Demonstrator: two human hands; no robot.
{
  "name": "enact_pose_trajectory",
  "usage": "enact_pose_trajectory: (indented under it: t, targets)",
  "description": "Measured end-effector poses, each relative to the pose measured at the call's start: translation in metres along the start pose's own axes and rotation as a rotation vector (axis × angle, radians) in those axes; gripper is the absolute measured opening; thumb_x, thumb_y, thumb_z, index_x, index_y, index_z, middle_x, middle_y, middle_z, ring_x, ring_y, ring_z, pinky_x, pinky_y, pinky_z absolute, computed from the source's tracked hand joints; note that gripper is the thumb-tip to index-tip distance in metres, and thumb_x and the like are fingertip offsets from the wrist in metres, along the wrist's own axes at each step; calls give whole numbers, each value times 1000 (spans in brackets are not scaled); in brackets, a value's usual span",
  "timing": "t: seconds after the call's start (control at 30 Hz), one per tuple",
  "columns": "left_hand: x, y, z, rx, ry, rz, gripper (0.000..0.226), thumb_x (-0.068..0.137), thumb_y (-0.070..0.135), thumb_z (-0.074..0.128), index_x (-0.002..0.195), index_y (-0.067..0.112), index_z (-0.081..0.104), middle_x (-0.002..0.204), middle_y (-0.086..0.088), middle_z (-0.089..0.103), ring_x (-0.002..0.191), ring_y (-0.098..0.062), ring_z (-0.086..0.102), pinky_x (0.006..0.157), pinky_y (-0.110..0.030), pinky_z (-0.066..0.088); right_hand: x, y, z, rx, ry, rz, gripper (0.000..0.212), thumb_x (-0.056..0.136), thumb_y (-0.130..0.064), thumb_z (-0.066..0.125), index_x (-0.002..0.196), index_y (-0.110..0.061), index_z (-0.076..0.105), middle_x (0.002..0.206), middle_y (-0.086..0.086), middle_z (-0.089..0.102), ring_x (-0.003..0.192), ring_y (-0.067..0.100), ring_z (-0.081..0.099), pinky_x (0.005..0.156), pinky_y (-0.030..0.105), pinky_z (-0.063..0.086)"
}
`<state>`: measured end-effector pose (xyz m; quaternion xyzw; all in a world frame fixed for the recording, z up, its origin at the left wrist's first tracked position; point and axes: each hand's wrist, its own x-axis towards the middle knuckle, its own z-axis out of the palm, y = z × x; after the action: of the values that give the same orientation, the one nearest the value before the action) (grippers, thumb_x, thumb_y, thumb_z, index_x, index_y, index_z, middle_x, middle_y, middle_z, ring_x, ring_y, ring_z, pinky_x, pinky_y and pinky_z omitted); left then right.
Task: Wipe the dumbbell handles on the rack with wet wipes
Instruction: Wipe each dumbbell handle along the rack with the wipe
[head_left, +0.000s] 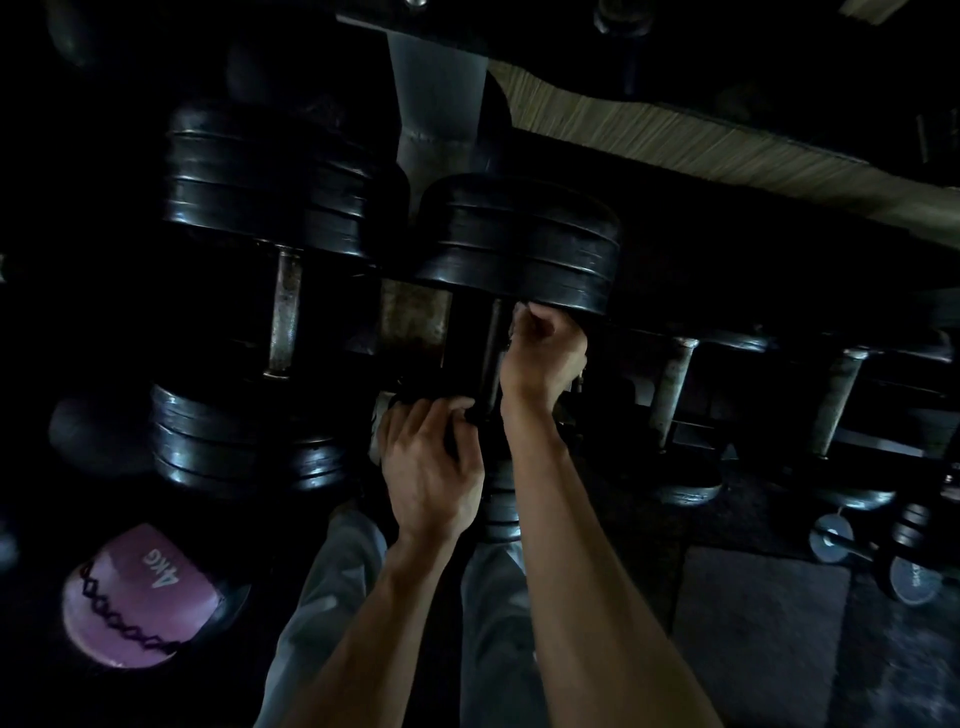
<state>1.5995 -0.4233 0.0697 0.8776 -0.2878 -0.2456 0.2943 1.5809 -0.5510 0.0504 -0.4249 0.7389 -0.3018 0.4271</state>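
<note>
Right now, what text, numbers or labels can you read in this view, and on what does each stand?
"4KG": white print on the pink ball at lower left, seen upside down.
Faint print on the grey dumbbell end plate at lower right: too dark and blurred to read.
Black dumbbells on the rack: no readable markings.

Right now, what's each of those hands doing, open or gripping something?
Left hand: fingers curled on the near end of the middle dumbbell.
Right hand: curled round the dumbbell's handle; a wipe can't be made out.
</note>
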Motion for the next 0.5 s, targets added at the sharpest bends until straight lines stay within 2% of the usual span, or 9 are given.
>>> enact_pose_trajectory:
  t: [0.07, 0.17, 0.23, 0.33, 0.4, 0.5]
  targets:
    - [0, 0, 0, 2, -6, 4, 31, 87, 25, 43, 97, 24, 72, 91, 5, 72, 91, -22, 62, 96, -38, 42, 9, 3, 5, 49, 13, 122, 7, 90, -9, 73, 85, -14, 76, 81, 2, 74, 75, 15, 69, 73, 32, 58]
    - [0, 0, 0, -3, -4, 11, 30, 87, 24, 44, 96, 23, 73, 90, 5, 72, 91, -22, 62, 96, -39, 43, 13, 6, 4, 136, -8, 226, 25, 88, -6, 75, 73, -27, 71, 81, 7, 74, 71, 16, 65, 71, 34, 55]
    - [0, 0, -1, -1, -3, 11, 31, 87, 25, 43, 96, 24, 73, 91, 5, 72, 91, -21, 62, 96, -39, 43, 5, 2, -3, 135, -9, 152, 22, 88, -8, 76, 76, -26, 71, 81, 6, 75, 73, 15, 69, 74, 31, 59]
    - [0, 0, -1, -1, -5, 15, 32, 87, 25, 42, 96, 23, 73, 91, 6, 72, 91, -21, 62, 96, -39, 43, -9, -2, -10, 125, -3, -8, 9, 91, -6, 72, 86, -12, 74, 77, 5, 74, 67, 7, 69, 64, 16, 54]
    - [1, 0, -1, 0, -7, 18, 33, 86, 25, 42, 96, 23, 73, 91, 6, 72, 91, -21, 62, 96, -41, 44, -9, -1, -7, 118, -1, -32, 4, 92, -5, 71, 89, -8, 73, 80, 6, 74, 73, 11, 73, 68, 20, 58]
    - [1, 0, -1, -1, -11, 21, 33, 87, 26, 42, 96, 23, 73, 91, 6, 72, 90, -21, 62, 96, -41, 44, 6, 2, 4, 122, 26, 91, 18, 90, -7, 74, 80, -21, 68, 81, -2, 72, 81, 14, 73, 78, 31, 61]
